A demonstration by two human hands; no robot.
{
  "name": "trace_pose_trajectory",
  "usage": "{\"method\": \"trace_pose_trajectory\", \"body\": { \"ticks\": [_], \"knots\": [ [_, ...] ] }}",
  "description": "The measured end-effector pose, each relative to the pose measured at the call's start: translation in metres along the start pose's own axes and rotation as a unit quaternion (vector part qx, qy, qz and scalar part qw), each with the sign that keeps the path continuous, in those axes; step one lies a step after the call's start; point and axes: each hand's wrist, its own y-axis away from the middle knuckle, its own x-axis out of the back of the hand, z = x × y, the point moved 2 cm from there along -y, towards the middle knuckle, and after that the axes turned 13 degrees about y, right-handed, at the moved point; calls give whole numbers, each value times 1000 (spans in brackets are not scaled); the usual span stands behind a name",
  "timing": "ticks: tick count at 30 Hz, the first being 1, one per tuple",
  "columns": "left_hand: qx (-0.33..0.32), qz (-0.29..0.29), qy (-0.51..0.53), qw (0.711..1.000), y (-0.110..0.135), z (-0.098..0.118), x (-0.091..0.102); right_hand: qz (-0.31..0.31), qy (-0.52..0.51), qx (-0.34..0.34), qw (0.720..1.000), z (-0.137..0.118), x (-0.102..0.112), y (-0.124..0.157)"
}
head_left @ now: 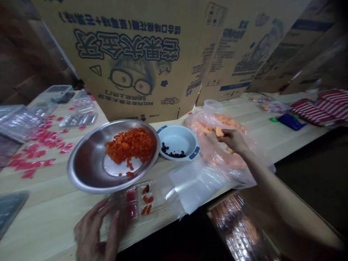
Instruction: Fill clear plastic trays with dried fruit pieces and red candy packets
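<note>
My right hand (232,140) pinches a pale orange piece (219,131) over a clear plastic bag (201,127) of similar orange pieces. My left hand (96,230) is at the near edge of the table, fingers apart, at the left end of a clear compartment tray (139,201). Blur hides whether it touches the tray. Red pieces sit in one row of the tray, and small orange pieces and a dark one in another. Behind the tray, a steel bowl (87,159) holds many orange bits (129,145). A light blue bowl (181,139) contains small dark bits (174,152).
Large printed cardboard boxes (130,83) stand along the back. Red packets (40,148) and clear trays (78,119) lie at left. Flat plastic bags (193,188) rest near the front edge. Striped bags (315,110) are at right; below the table is a box of shiny packs (236,224).
</note>
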Motion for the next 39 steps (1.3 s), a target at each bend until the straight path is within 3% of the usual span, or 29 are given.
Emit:
{"method": "trace_pose_trajectory", "body": {
  "ticks": [3, 7, 9, 12, 14, 16, 18, 21, 24, 26, 33, 36, 39],
  "knots": [
    [53, -27, 128, 990, -7, 49, -19, -94, -43, 59, 993, -54, -2, 52],
    [150, -96, 306, 935, 7, 87, -45, -231, -169, 127, 950, -146, -48, 159],
    [180, -87, 341, 918, 19, 86, -45, -301, -222, 134, 918, -180, -79, 207],
    [228, -26, 328, 916, 34, 58, -24, -338, -286, 104, 891, -205, -122, 247],
    [238, 22, 278, 931, 37, 27, -2, -333, -304, 84, 888, -209, -143, 254],
    [194, 46, 194, 961, 32, -6, 14, -330, -302, 74, 891, -211, -156, 252],
    [108, 10, 109, 988, 21, -35, 17, -329, -290, 69, 896, -215, -164, 247],
    [4, -91, 6, 996, 8, -61, 1, -320, -271, 80, 905, -223, -171, 243],
    [-22, -139, -61, 988, 7, -65, -10, -307, -256, 105, 911, -230, -178, 245],
    [-11, -142, -61, 988, 11, -61, -4, -298, -240, 133, 914, -236, -186, 248],
    [95, 9, 19, 995, 27, -55, 54, -302, -146, 312, 889, -265, -230, 267],
    [89, -22, 27, 995, 29, -54, 52, -273, -114, 355, 887, -266, -242, 273],
    [62, -83, 16, 994, 30, -53, 35, -236, -106, 370, 892, -258, -242, 271]
  ]
}}
